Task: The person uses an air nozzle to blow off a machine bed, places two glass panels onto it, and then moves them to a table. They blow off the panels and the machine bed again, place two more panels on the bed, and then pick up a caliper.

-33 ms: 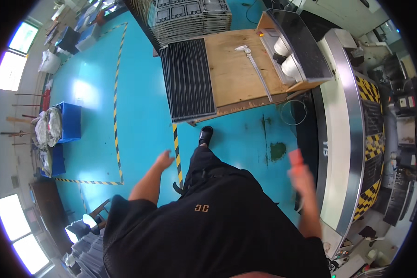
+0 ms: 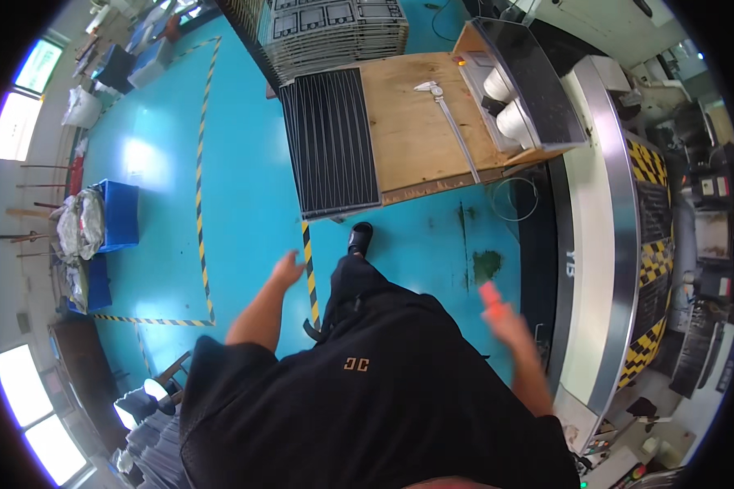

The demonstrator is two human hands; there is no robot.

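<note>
My right hand [image 2: 507, 323] is closed around a small red object [image 2: 489, 295], held over the floor in front of the large machine. Motion blur hides its exact kind. My left hand [image 2: 285, 269] hangs over the blue-green floor, empty, its fingers loosely apart near a black-and-yellow floor stripe [image 2: 309, 269]. Both hands are clear of the wooden table [image 2: 420, 122] ahead of me. On that table lie a dark ribbed panel [image 2: 332, 138] at the left and a caliper [image 2: 453, 126] at the middle right.
White spools [image 2: 512, 121] stand in a dark-topped box [image 2: 523, 77] on the table. Behind it rises a stack of panels [image 2: 334, 37]. A long pale machine [image 2: 599, 244] borders my right side. Blue bins [image 2: 121, 213] stand far left. A wire loop [image 2: 515, 199] hangs by the table.
My right hand has swung left, toward my body, with the red object in it. My left hand has risen slightly. The table and its contents look the same.
</note>
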